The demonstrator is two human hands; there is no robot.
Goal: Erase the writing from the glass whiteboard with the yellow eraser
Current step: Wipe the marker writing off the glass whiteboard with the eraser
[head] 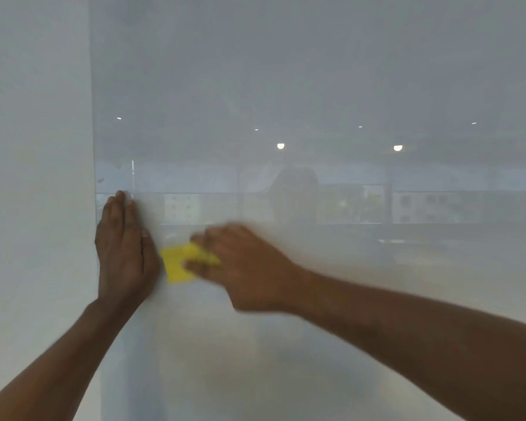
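The glass whiteboard [316, 86] fills most of the view, pale grey and glossy. My right hand [243, 268] presses the yellow eraser [176, 264] against the glass near the board's left edge; hand and eraser are blurred by motion. My left hand [123, 247] lies flat against the glass at that left edge, fingers together and pointing up, a little left of the eraser. Faint dark smudges [116, 171] show above the left hand. No clear writing is visible elsewhere.
A plain white wall [34, 177] borders the board on the left. The glass reflects ceiling lights [280, 146], windows and a person's dim outline [295, 196].
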